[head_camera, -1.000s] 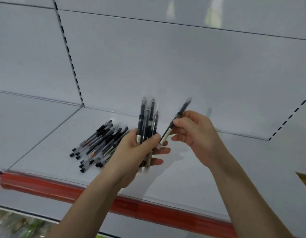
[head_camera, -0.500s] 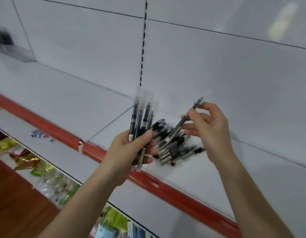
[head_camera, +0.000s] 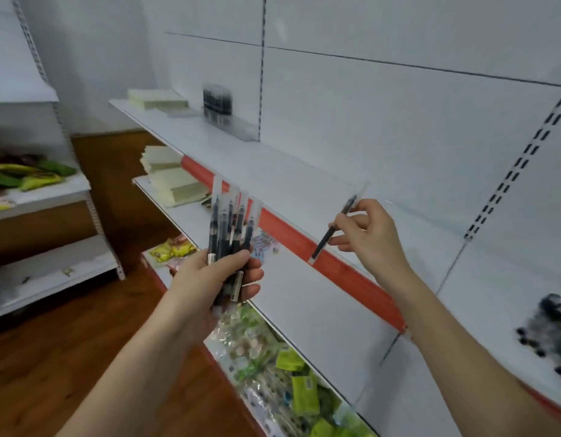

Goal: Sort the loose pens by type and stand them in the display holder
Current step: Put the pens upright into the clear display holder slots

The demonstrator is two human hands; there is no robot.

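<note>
Gripping a bundle of pens (head_camera: 229,238) in your left hand (head_camera: 214,280) mid-frame, you pinch a single pen (head_camera: 333,229) in your right hand (head_camera: 375,239), well apart, while the display holder (head_camera: 238,129) stands on the shelf (head_camera: 184,134) upper left.

We grip a bundle of pens (head_camera: 228,228), black with clear caps, upright in our left hand (head_camera: 216,279), and pinch a single pen (head_camera: 331,230) slanted in our right hand (head_camera: 373,238). A blurred pile of loose pens (head_camera: 550,329) lies far right. The clear display holder (head_camera: 238,127), well apart, has dark pens standing in it.
</note>
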